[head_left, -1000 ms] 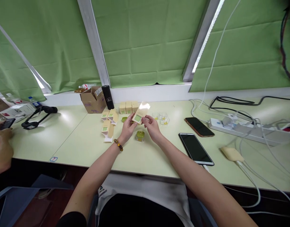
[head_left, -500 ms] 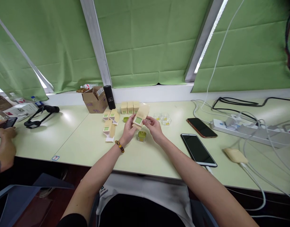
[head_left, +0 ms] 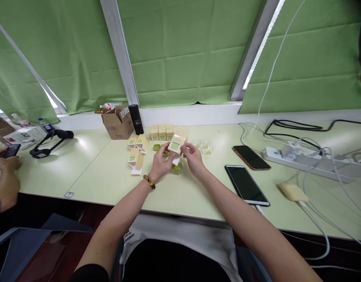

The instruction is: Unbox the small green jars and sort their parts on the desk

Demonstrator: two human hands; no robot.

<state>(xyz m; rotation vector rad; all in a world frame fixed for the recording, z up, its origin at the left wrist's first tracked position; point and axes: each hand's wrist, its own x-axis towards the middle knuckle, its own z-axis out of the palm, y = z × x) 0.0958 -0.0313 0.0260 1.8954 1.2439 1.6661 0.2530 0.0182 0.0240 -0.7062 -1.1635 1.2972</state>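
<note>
Both my hands hold a small tan carton with a green square label point(head_left: 176, 145) above the desk. My left hand point(head_left: 160, 161), with a bead bracelet at the wrist, grips its lower left side. My right hand point(head_left: 193, 158) pinches its right edge. Just below the carton a small green jar point(head_left: 177, 169) stands on the desk, partly hidden by my fingers. More of the same cartons stand in a row point(head_left: 162, 132) behind, and several opened ones point(head_left: 136, 156) lie to the left. A green lid point(head_left: 156, 147) lies near them.
A brown cardboard box point(head_left: 117, 123) and a black flask point(head_left: 136, 120) stand at the back. Clear small cups point(head_left: 204, 146) sit right of the carton. Two phones point(head_left: 246, 184) point(head_left: 251, 157), a power strip point(head_left: 309, 160) and cables lie right. Another person's hands hold a phone point(head_left: 5, 153) at far left.
The carton has turned in my hands from a flat, tilted shape into a squared box, held slightly lower and closer to the jar. The view shifted slightly.
</note>
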